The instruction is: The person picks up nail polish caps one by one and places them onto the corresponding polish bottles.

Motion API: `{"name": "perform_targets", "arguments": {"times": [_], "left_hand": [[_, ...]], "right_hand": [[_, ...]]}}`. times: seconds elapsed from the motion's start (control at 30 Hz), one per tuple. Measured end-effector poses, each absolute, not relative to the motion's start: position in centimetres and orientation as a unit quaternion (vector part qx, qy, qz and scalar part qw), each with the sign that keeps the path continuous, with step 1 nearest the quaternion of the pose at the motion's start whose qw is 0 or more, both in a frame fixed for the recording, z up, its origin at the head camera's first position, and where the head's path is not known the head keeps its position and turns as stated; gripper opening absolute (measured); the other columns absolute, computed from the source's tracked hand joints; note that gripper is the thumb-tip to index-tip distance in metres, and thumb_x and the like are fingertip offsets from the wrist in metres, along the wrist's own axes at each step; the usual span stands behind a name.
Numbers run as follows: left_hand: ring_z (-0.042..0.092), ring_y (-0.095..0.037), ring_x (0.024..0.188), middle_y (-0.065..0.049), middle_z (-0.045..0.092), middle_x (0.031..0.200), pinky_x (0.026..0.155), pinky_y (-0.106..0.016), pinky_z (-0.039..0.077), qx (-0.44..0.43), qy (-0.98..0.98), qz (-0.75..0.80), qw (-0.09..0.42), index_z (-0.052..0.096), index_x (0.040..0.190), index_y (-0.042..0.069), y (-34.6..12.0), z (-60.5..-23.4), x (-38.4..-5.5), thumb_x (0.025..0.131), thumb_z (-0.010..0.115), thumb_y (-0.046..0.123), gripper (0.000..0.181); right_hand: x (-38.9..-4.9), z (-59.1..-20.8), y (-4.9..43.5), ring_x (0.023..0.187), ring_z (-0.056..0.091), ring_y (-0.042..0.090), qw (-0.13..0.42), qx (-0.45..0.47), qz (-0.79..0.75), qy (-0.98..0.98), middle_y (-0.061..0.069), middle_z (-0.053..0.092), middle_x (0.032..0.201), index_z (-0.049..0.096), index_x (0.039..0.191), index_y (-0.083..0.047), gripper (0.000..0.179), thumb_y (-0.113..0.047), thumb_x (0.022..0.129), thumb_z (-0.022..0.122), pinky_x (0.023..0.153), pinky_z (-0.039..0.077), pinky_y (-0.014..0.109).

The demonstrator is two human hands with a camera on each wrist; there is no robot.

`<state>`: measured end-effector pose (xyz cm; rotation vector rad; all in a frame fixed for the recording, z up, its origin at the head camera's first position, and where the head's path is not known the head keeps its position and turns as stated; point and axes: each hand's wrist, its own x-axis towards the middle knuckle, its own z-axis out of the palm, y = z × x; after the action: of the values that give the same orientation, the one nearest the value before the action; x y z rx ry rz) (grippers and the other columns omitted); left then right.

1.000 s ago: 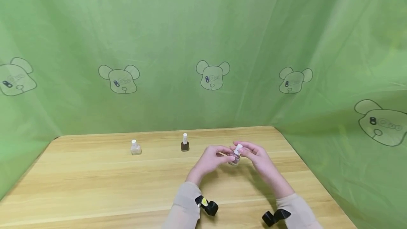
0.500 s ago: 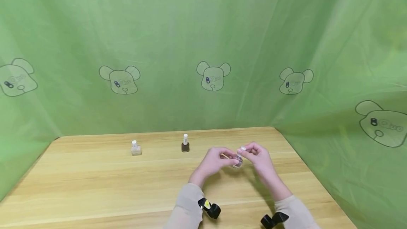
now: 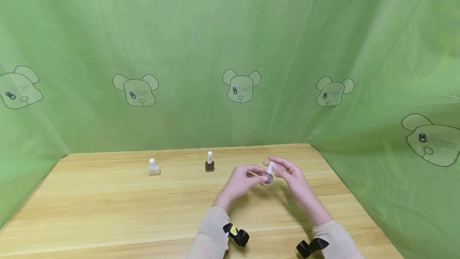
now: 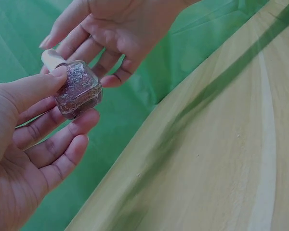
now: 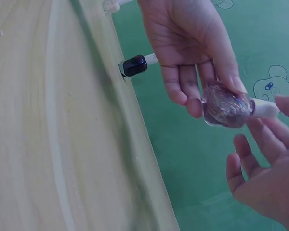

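A small glass nail polish bottle (image 3: 267, 179) with purple-pink glitter and a white cap (image 3: 271, 167) is held above the right part of the table. My left hand (image 3: 241, 180) pinches its glass body, thumb on one face and fingers behind, clearest in the left wrist view (image 4: 79, 91). The bottle tilts, cap toward my right hand (image 3: 292, 176). That hand's fingers are spread and fairly straight around the cap; the thumb lies close to the cap's end in the right wrist view, and whether it touches cannot be told.
A dark nail polish bottle (image 3: 209, 166) with a white cap stands upright near the table's back edge. Left of it stands a clear, pale bottle (image 3: 154, 169). Green curtain (image 3: 187, 91) encloses the wooden table (image 3: 118, 211) at the back and sides.
Half a second ago my right fingers pinched the white cap, nearly covering it; now they are spread and the cap shows. The bottle has shifted slightly up and left in my left hand.
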<state>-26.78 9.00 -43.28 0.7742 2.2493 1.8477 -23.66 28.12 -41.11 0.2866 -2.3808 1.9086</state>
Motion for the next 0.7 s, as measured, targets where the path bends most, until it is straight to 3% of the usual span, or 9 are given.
{"name": "perform_targets", "arguments": {"times": [0.17, 0.27, 0.4, 0.53, 0.7], "left_hand": [[0.067, -0.008, 0.081, -0.006, 0.073, 0.106, 0.076, -0.02, 0.055, 0.254, 0.748, 0.61, 0.065, 0.072, 0.111, 0.009, 8.78, -43.19, -26.83, 0.086, 0.074, 0.024, 0.029], [0.067, -0.007, 0.081, -0.006, 0.073, 0.106, 0.077, -0.019, 0.055, 0.256, 0.75, 0.606, 0.067, 0.072, 0.111, 0.009, 8.74, -43.09, -26.78, 0.086, 0.073, 0.025, 0.029], [0.066, -0.006, 0.079, -0.005, 0.073, 0.103, 0.076, -0.02, 0.054, 0.256, 0.749, 0.607, 0.069, 0.072, 0.109, 0.009, 8.74, -43.01, -26.68, 0.085, 0.074, 0.026, 0.029], [0.065, -0.005, 0.078, -0.004, 0.073, 0.1, 0.075, -0.02, 0.054, 0.253, 0.75, 0.608, 0.065, 0.072, 0.107, 0.009, 8.92, -42.91, -26.57, 0.085, 0.075, 0.025, 0.028], [0.064, -0.003, 0.075, -0.004, 0.074, 0.097, 0.072, -0.019, 0.054, 0.252, 0.751, 0.607, 0.062, 0.073, 0.104, 0.009, 9.46, -43.01, -26.4, 0.083, 0.076, 0.025, 0.027]], "right_hand": [[-23.63, -41.06, 28.47, 0.114, 0.057, -0.004, 0.016, 0.115, 0.632, -0.766, -0.004, 0.07, 0.122, 0.049, 0.136, 0.001, 0.046, -0.024, 0.098, 0.057, 0.113, 0.024, 0.06], [-23.69, -41.02, 28.47, 0.111, 0.059, -0.004, 0.018, 0.101, 0.634, -0.767, 0.0, 0.071, 0.12, 0.051, 0.134, 0.002, 0.046, -0.023, 0.096, 0.06, 0.114, 0.02, 0.064], [-23.74, -40.87, 28.34, 0.105, 0.063, -0.001, 0.034, 0.069, 0.628, -0.775, -0.001, 0.073, 0.114, 0.055, 0.129, 0.003, 0.044, -0.022, 0.093, 0.065, 0.112, 0.033, 0.048], [-23.63, -40.61, 28.16, 0.098, 0.066, 0.003, 0.052, 0.03, 0.626, -0.778, -0.011, 0.075, 0.101, 0.06, 0.122, 0.002, 0.04, -0.019, 0.09, 0.07, 0.101, 0.041, 0.03], [-23.33, -40.45, 27.88, 0.088, 0.063, 0.004, 0.085, -0.031, 0.614, -0.784, -0.018, 0.069, 0.083, 0.066, 0.104, -0.007, 0.024, -0.018, 0.084, 0.076, 0.089, 0.045, 0.022]]}}
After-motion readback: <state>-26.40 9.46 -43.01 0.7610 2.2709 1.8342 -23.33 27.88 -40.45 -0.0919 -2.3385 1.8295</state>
